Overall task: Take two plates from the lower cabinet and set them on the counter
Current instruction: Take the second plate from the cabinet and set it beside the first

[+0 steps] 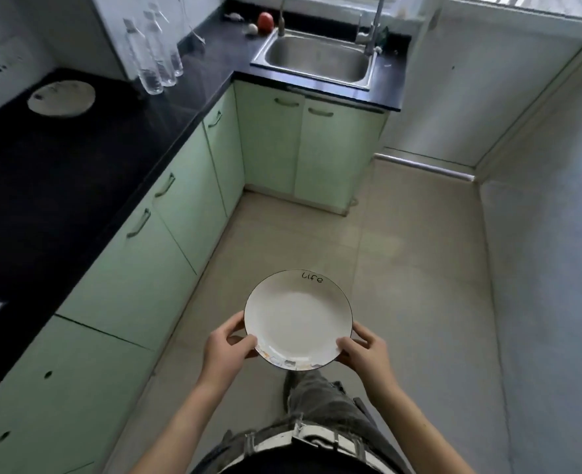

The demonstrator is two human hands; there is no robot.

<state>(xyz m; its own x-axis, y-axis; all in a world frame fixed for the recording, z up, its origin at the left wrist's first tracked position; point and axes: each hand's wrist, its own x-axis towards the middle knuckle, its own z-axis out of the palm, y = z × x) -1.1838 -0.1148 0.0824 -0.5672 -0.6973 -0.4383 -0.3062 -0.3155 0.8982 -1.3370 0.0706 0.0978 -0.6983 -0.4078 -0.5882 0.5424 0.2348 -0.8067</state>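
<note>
Head view: both hands (229, 343) grip an empty white plate (298, 316).

I held a round white ceramic plate with a thin dark rim (298, 318), level and face up over the floor, "Life" lettered at its far edge. A second white plate (61, 98) lay flat on the black stone counter (60, 172), far left.

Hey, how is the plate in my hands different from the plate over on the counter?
The held plate is up in the air over the floor, gripped at its near rim by the left hand and right hand; the counter plate rests on the black counter, untouched. The held plate shows "life" lettering and a thin dark rim; the counter plate is too blurred for detail. Both are round, white and empty.
</note>
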